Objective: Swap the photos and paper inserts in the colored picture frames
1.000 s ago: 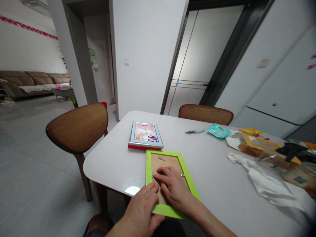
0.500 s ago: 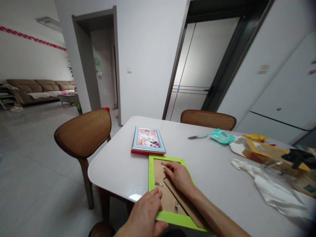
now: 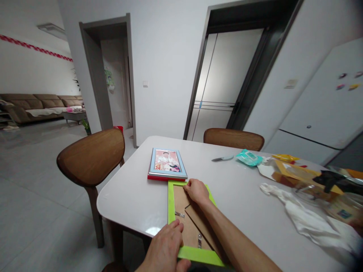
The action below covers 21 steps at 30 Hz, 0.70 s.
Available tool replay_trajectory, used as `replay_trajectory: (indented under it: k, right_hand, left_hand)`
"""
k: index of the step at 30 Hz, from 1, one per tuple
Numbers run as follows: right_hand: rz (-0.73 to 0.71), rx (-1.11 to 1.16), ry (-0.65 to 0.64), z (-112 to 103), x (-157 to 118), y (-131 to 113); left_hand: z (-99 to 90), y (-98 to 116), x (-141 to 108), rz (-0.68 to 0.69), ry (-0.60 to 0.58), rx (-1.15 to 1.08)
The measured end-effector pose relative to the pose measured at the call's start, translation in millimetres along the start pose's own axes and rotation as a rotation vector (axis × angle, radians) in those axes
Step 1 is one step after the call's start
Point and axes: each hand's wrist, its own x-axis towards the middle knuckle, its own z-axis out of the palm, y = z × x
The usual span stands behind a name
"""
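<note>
A lime-green picture frame (image 3: 171,202) lies face down near the front of the table, its brown backing board (image 3: 179,198) showing. My left hand (image 3: 166,241) grips the frame's near left corner, fingertips on the board and thumb by the near edge. At the far end, my right hand (image 3: 197,192) has its fingers curled and pinched over a small metal clip, which they cover. Two other metal clips, one at the left side (image 3: 179,214) and one near the bottom (image 3: 199,241), are in sight. A brown stand flap (image 3: 202,226) lies slanted under my right forearm.
Beyond the green frame lies a blue-edged framed picture (image 3: 167,162) on something red. A knife (image 3: 222,158), a teal wipes pack (image 3: 249,157), a cardboard box (image 3: 295,172) and white cloth (image 3: 300,215) are farther right. Wooden chairs (image 3: 92,156) stand around the table (image 3: 127,196).
My right fingers have shifted onto the far clip, which showed beside them before and is now covered. My left hand keeps its hold on the frame. The view has tilted slightly.
</note>
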Motion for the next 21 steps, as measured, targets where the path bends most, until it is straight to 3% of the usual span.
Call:
replay_trajectory:
  k: [7, 11, 13, 17, 21]
  right_hand:
    - [-0.105, 0.215, -0.010, -22, -20, 8]
    - [-0.102, 0.304, -0.010, -48, -43, 38]
    - [-0.023, 0.425, -0.006, -60, -57, 57]
    - [0.264, 0.943, -0.017, -69, -95, 80]
    - [0.286, 1.392, -0.194, -60, -129, 57]
  left_hand:
    - [11.0, 9, 11, 0.072, -0.026, 0.109]
    - [21.6, 18, 22, 0.111, -0.059, 0.136]
    - [24.7, 17, 25, 0.129, -0.062, 0.118]
    - [23.1, 22, 24, 0.232, 0.077, 0.014]
    - [18.6, 52, 24, 0.229, 0.290, -0.303]
